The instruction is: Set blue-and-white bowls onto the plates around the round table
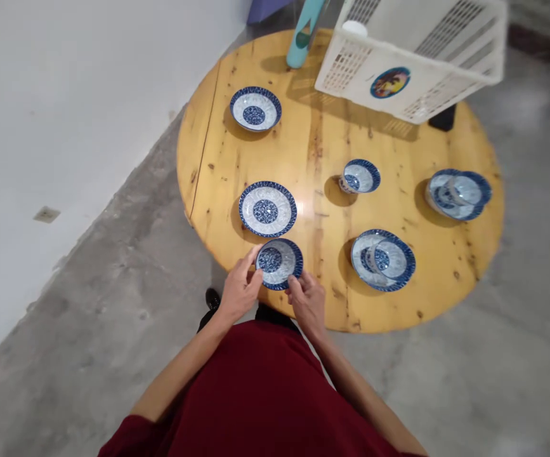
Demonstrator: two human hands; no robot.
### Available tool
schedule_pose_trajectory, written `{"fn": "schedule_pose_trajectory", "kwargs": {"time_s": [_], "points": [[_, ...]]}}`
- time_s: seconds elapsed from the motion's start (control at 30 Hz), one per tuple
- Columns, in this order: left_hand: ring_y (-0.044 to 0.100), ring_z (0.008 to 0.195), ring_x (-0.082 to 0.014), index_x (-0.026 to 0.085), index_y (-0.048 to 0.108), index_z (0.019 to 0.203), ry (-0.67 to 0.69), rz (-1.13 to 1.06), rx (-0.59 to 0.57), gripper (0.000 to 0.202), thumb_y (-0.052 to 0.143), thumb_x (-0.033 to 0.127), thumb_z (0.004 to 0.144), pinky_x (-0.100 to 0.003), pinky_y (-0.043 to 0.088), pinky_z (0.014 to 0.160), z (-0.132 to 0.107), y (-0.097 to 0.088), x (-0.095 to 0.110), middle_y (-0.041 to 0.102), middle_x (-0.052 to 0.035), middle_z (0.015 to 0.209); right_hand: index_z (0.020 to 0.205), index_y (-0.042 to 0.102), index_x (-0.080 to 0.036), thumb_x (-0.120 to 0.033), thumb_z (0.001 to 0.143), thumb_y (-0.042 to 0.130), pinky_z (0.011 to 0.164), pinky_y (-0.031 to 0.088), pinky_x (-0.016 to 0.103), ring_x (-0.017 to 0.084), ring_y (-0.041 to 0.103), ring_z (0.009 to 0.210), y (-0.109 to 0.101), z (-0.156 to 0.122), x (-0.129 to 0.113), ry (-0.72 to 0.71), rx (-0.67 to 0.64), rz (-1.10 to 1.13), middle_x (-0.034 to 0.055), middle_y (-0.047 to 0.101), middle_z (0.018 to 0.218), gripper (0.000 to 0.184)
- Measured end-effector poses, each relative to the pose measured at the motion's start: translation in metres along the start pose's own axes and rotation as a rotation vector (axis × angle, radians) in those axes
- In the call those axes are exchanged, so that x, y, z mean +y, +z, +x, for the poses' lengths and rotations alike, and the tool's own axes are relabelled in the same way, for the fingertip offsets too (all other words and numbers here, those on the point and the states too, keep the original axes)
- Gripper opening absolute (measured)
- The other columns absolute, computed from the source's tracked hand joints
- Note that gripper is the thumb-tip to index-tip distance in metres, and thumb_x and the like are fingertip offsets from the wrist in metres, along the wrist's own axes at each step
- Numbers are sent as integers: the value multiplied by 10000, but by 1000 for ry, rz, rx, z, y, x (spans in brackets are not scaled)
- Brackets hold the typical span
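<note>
A blue-and-white patterned bowl (281,270) is between my two hands at the near edge of the table. My left hand (243,285) grips its left rim, thumb toward the inside. On the right rim, my right hand (307,295) pinches the bowl with thumb and fingers. Just beyond it lies a matching plate (281,222). To the right, a plate (398,276) carries a small bowl (384,257). A lone small bowl (363,176) stands near the middle of the table.
The round wooden table (322,254) also bears a plate (255,117) at far left and a plate with a bowl (460,193) at far right. A white plastic basket (360,79), a turquoise-handled object (298,51) and a dark flat object (443,119) are at the back. A wall (65,95) rises left.
</note>
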State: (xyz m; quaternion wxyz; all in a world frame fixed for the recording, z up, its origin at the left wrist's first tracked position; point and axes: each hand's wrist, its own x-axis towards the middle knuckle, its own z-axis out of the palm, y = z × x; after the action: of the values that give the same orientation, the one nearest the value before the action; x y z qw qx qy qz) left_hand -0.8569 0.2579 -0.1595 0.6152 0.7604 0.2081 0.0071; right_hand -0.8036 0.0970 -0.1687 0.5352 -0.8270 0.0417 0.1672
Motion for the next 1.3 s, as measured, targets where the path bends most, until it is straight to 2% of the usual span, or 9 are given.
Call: {"fn": "schedule_pose_trajectory", "kwargs": {"time_s": [0.1,0.2,0.4,0.53,0.63,0.7,0.8,1.0,1.3], "points": [[668,1218,-210,256,529,1527,-19,39,17,550,497,278,979,-339,534,1058,-11,-30,-18,646,-67,1462,749,521,-252,-517,822,580,451,400,264,155,524,464,32,-18,-1,35,-22,46,-32,572,563,281],[684,1177,-204,256,538,1519,-39,88,10,545,495,282,976,-332,537,1031,-11,-47,-22,671,-59,1428,731,521,-241,-495,816,583,426,376,248,131,480,419,46,-22,-4,51,-24,74,-37,577,536,275],[731,947,-207,253,557,1502,-23,272,-86,523,491,359,994,-329,539,933,35,-63,-3,780,-39,1107,704,577,-217,-429,782,571,408,342,235,118,463,398,46,11,-24,21,25,47,-36,565,510,226],[726,960,-232,221,625,1444,31,431,-155,497,475,394,1002,-321,523,897,98,-65,16,784,-50,1008,684,570,-214,-400,751,569,406,336,228,114,462,403,44,58,-36,31,68,93,-34,557,511,197],[710,1032,-238,224,673,1386,91,529,-204,468,466,382,997,-315,502,931,148,-61,25,784,-64,1109,685,556,-220,-353,748,540,420,344,228,115,466,421,45,93,-37,47,107,92,-30,562,528,149],[691,1067,-243,230,731,1269,133,595,-234,414,454,346,984,-315,486,940,177,-57,26,778,-64,1153,674,534,-230,-316,753,516,438,363,233,126,492,446,47,113,-36,48,134,39,-24,571,540,118],[675,951,-242,212,770,973,166,663,-290,345,434,288,952,-315,470,845,210,-51,24,775,-64,986,657,461,-256,-277,755,504,434,359,245,142,500,440,52,131,-34,103,157,-27,-20,571,522,109],[586,746,-228,216,626,628,193,624,-354,291,471,220,873,-340,403,735,241,-47,23,647,-64,689,667,377,-274,-258,776,519,411,355,249,140,499,415,58,139,-31,154,177,4,-22,583,526,180],[609,798,-242,201,690,671,209,557,-451,237,519,198,835,-356,421,777,262,-51,26,669,-80,696,703,392,-269,-334,820,563,409,400,247,137,524,429,69,134,-27,174,226,36,-25,618,552,218]]}}
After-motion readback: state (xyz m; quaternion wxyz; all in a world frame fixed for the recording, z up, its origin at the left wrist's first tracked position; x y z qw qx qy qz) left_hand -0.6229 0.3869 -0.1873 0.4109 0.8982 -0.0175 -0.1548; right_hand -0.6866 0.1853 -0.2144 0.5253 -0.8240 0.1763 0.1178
